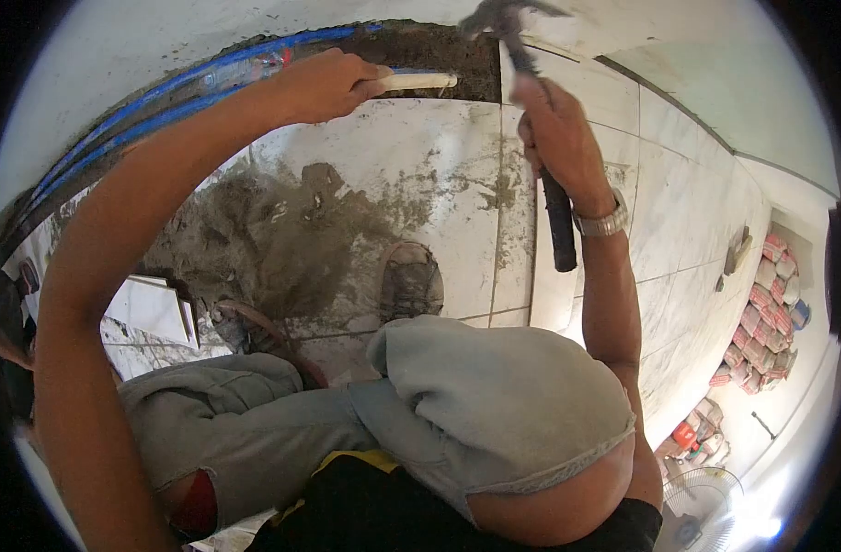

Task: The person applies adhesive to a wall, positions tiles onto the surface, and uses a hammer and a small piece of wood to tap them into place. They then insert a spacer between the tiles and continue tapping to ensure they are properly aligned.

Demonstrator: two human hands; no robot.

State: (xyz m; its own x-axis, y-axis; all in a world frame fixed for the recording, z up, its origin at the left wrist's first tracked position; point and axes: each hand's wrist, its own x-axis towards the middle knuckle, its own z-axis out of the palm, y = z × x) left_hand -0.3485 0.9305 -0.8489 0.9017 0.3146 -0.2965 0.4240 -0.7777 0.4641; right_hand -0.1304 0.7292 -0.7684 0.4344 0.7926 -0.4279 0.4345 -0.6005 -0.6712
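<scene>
My left hand (324, 85) grips a pale chisel (418, 82) and holds it lying across the edge of a dug channel (420, 51) in the floor. My right hand (556, 138) is closed around the black handle of a hammer (558, 225), whose metal head (498, 17) is raised above the chisel's tip. A metal watch (602, 221) sits on my right wrist. I am crouched, with my grey-trousered knees (494, 396) and one dusty shoe (409, 281) below my hands.
Blue pipes (163, 87) run along the channel at the upper left. Wet mortar (273, 230) smears the white floor tiles (439, 166). Loose tile pieces (149, 308) lie at the left. Stacked sacks (760, 313) and a fan (705, 497) stand at the far right.
</scene>
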